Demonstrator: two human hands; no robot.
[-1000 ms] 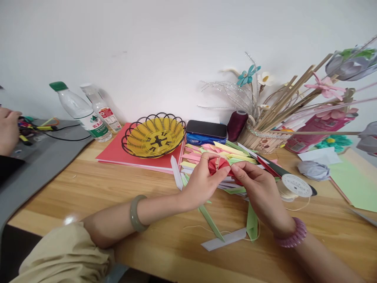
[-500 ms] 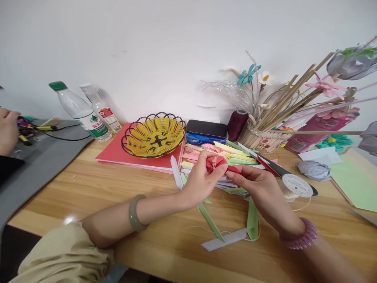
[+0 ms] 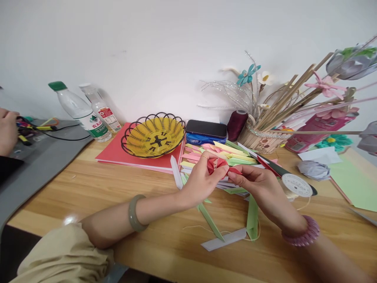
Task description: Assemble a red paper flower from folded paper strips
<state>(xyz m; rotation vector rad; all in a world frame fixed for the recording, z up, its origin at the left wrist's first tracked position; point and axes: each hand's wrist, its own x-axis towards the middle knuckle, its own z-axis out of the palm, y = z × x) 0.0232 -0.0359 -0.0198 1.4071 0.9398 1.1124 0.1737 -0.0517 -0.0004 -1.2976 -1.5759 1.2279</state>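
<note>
- Head view: a red folded paper piece (image 3: 219, 166) is held just right of the frame's centre, above a spread of coloured paper strips (image 3: 226, 155).
- The left hand (image 3: 202, 179) is closed around the piece from the left — fingers curled over its top, thumb beneath.
- The right hand (image 3: 259, 182) is pinched on the piece's right tip, thumb and forefinger pressed together.
- A spool of thread (image 3: 296, 186) is seen just right of the right hand, on the wooden table (image 3: 88, 184).
- A yellow wire basket (image 3: 154, 135) is set on a red folder (image 3: 118, 155), left of centre.
- At the left edge, another person's hand (image 3: 7, 129) is rested by some tools.
</note>
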